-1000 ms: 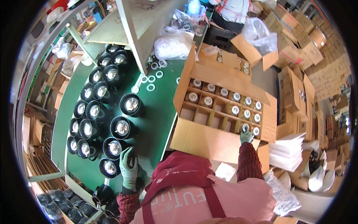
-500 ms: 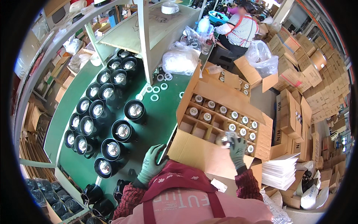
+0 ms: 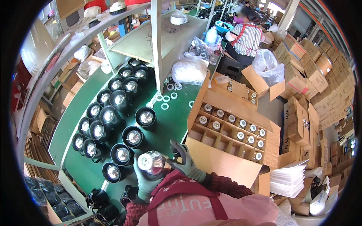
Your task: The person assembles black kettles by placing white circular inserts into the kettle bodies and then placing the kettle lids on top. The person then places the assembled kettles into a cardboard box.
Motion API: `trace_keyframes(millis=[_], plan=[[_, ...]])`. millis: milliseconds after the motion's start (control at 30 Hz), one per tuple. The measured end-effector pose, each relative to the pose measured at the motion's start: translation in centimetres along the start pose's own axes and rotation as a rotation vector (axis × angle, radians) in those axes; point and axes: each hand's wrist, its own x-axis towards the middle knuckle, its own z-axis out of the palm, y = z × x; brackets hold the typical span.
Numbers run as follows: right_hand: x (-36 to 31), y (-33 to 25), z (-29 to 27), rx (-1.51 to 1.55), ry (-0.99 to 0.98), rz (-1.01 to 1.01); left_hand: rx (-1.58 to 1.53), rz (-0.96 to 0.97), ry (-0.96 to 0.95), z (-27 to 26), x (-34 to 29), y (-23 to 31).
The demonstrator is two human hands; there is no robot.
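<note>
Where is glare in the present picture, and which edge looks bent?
Head view: bright highlights on the silver bulb in the left hand and inside the black lamps; head view again: the grey rail curves near the left rim.

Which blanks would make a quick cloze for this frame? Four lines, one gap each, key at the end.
1. The hand gripping the bulb is the person's ____ one.
2. The right hand wears a grey-green ____.
3. The tabletop under the black lamp housings is coloured ____.
4. Seen from the wearer, the open divided carton stands to the ____ of that tabletop.

Missing words: left; glove; green; right.
</note>
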Motion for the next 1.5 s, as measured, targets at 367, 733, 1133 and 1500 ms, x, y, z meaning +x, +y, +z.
trace_keyframes(millis=[367, 733, 1133, 1500], plan=[[-1.4, 2.6, 1.8, 1.196, -0.704, 0.668, 0.133, -0.014, 0.284, -9.6, -5.5, -2.1], [-4.2, 4.1, -0.2, 1.097, -0.664, 0.297, 1.179, -0.804, 0.186, -22.4, -13.1, -7.4], [-6.9, 8.3, -3.7, 0.728, -0.579, 0.148, 0.896, -0.716, 0.145, -21.0, -12.7, -4.7], [-7.1, 4.5, -3.5, 1.054, -0.683, 0.769, -0.068, -0.525, -0.043, -9.9, -10.5, 6.6]])
